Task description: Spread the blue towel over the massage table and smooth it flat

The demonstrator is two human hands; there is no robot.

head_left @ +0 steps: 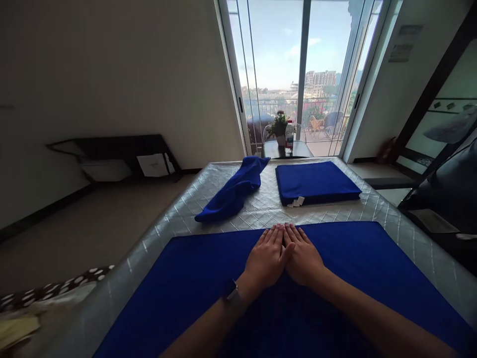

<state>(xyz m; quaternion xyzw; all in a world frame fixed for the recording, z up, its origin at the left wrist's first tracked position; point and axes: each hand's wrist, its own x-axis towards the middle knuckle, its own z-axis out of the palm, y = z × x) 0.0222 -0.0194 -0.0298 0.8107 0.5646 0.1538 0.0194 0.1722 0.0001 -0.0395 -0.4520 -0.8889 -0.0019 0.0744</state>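
A blue cloth (208, 263) lies spread flat over the near part of a silver quilted mattress (179, 214). My left hand (265, 256), with a watch (231, 291) on its wrist, rests flat on the cloth near its far edge. Beside it and touching it, my right hand (304, 256) also lies flat, fingers stretched forward. The thumbs meet or overlap between the hands. Neither hand holds anything. Beyond them, to the left, is a crumpled blue cloth (238, 191); to the right sits a neat stack of folded blue cloths (316, 181) with white tags at its near corner.
Past the mattress stands a small table (302, 150) with a potted plant (280, 127) and a bottle (289, 136), before a sliding glass door (304, 59). A dark frame holding white items (152, 164) stands by the left wall. A black chair-like object (447, 191) is at right.
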